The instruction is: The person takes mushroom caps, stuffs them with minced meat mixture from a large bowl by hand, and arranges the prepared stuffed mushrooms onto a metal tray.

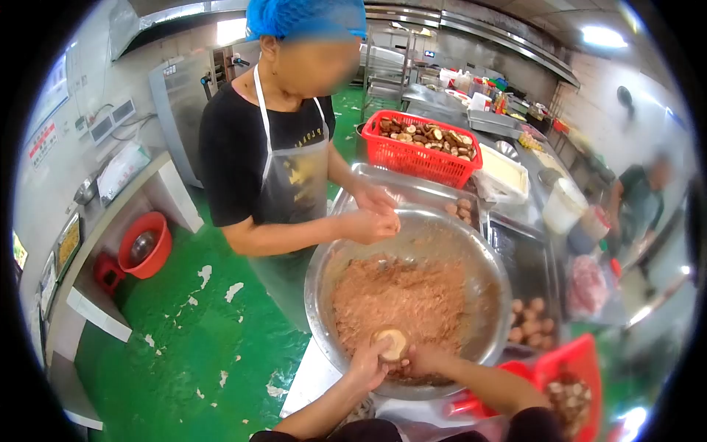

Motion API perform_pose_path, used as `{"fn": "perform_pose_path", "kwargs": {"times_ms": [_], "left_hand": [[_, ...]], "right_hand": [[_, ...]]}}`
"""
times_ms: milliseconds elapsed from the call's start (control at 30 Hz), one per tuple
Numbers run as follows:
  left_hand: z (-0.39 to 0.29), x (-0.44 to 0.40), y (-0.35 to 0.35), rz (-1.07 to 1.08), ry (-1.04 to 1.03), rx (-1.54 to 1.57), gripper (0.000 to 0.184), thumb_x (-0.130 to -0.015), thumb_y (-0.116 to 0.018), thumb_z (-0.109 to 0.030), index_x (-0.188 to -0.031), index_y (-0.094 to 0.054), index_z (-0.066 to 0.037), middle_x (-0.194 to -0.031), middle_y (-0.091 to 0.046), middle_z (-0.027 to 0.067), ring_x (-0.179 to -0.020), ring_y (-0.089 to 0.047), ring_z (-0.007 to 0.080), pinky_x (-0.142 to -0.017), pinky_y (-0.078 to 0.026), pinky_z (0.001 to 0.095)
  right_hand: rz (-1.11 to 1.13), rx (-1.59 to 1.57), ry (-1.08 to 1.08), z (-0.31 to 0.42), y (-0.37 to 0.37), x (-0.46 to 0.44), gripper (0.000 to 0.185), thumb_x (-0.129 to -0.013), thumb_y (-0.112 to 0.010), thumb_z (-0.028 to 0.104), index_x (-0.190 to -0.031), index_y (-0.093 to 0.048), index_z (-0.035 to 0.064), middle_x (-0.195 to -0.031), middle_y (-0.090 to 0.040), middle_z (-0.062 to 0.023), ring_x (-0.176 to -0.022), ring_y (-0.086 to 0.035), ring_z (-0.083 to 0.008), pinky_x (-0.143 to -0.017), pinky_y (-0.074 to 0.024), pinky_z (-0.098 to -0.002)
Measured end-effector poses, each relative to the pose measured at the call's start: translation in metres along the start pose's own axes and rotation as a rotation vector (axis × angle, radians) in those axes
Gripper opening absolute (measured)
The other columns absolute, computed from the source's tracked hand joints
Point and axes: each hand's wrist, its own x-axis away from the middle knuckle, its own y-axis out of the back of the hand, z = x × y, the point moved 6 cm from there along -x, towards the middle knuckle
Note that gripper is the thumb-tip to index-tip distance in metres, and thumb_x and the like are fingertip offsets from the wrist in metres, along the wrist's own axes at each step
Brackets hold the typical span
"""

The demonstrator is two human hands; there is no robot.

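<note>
A wide steel bowl (499, 295) holds reddish-brown minced filling (398, 295). Over the near part of the filling, my left hand (368, 362) grips a round, pale mushroom cap (392, 345) between thumb and fingers. My right hand (421, 361) is close beside it, low at the filling, with its fingers curled; what they hold, if anything, is hidden. Brown balls (530, 324) lie in a steel tray right of the bowl. Cut mushrooms (568, 398) fill a red basket (589, 368) at the lower right.
Across the bowl's left rim a co-worker (272, 147) in a blue hair cover holds both hands together above it. Behind stands a red basket (420, 158) of mushrooms. White tubs (565, 205) stand on the right counter. Another person (641, 199) is at the far right.
</note>
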Motion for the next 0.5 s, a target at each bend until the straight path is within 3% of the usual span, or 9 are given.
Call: {"fn": "perform_pose_path", "kwargs": {"times_ms": [67, 133, 167, 200, 267, 400, 500], "left_hand": [[0.0, -0.007, 0.013, -0.036, -0.038, -0.021, 0.031, -0.093, -0.04, -0.02, -0.114, -0.044, 0.003, -0.102, -0.059, 0.0179, -0.083, -0.062, 0.0307, -0.066, -0.056, 0.0389], [0.005, -0.013, 0.021, -0.02, -0.04, 0.023, 0.04, -0.096, -0.031, -0.029, -0.116, -0.042, 0.003, -0.103, -0.058, 0.0187, -0.088, -0.061, 0.0303, -0.068, -0.056, 0.0399], [0.001, -0.011, 0.016, -0.032, -0.032, 0.056, 0.045, -0.097, -0.027, -0.033, -0.118, -0.041, 0.003, -0.104, -0.058, 0.0193, -0.092, -0.06, 0.0301, -0.07, -0.055, 0.0404], [-0.001, -0.009, 0.009, -0.024, -0.026, 0.039, 0.046, -0.097, -0.025, -0.034, -0.119, -0.041, 0.002, -0.107, -0.057, 0.0191, -0.095, -0.059, 0.0297, -0.074, -0.055, 0.041], [-0.002, -0.006, -0.001, -0.004, -0.024, 0.025, 0.043, -0.097, -0.025, -0.033, -0.12, -0.041, 0.0, -0.111, -0.055, 0.0167, -0.1, -0.057, 0.0275, -0.079, -0.053, 0.0419], [0.011, -0.013, -0.019, 0.016, 0.026, 0.004, 0.037, -0.098, -0.027, -0.029, -0.12, -0.043, -0.004, -0.114, -0.054, 0.0111, -0.101, -0.055, 0.0236, -0.082, -0.05, 0.0425], [0.032, -0.009, -0.034, 0.077, 0.081, -0.039, 0.042, -0.098, -0.024, -0.033, -0.122, -0.042, -0.003, -0.117, -0.053, 0.0139, -0.104, -0.056, 0.026, -0.086, -0.049, 0.0432]], "right_hand": [[-0.277, -0.29, 0.179, -0.042, -0.015, -0.035, 0.031, -0.083, -0.056, 0.029, -0.11, -0.059, 0.0127, -0.102, -0.062, -0.0132, -0.09, -0.061, -0.0276, -0.076, -0.0488, -0.0394], [-0.278, -0.755, 0.023, -0.039, 0.028, 0.033, 0.037, -0.083, -0.06, 0.032, -0.111, -0.058, 0.0085, -0.101, -0.063, -0.0154, -0.088, -0.061, -0.0252, -0.075, -0.0487, -0.0363], [-0.5, -0.748, 0.161, -0.065, 0.014, 0.02, 0.037, -0.083, -0.06, 0.031, -0.109, -0.058, 0.0053, -0.098, -0.063, -0.0152, -0.085, -0.061, -0.0235, -0.074, -0.0488, -0.035], [-0.581, -0.851, 0.065, -0.058, 0.045, 0.056, 0.037, -0.082, -0.062, 0.03, -0.108, -0.058, 0.003, -0.096, -0.063, -0.0128, -0.086, -0.061, -0.0217, -0.076, -0.0484, -0.0349], [-0.713, -0.875, 0.093, -0.054, 0.071, 0.094, 0.035, -0.081, -0.064, 0.017, -0.111, -0.055, 0.0019, -0.096, -0.063, -0.0082, -0.088, -0.059, -0.016, -0.077, -0.0485, -0.0309], [-0.627, -1.501, 0.352, -0.039, 0.078, 0.122, 0.044, -0.076, -0.06, -0.006, -0.118, -0.048, 0.0039, -0.102, -0.059, -0.0036, -0.093, -0.056, -0.0089, -0.078, -0.0478, -0.0241], [-0.625, -1.534, 0.451, -0.02, 0.064, 0.117, 0.042, -0.077, -0.06, -0.001, -0.117, -0.049, 0.0047, -0.101, -0.059, -0.0029, -0.092, -0.057, -0.0122, -0.08, -0.0481, -0.0276]]}}
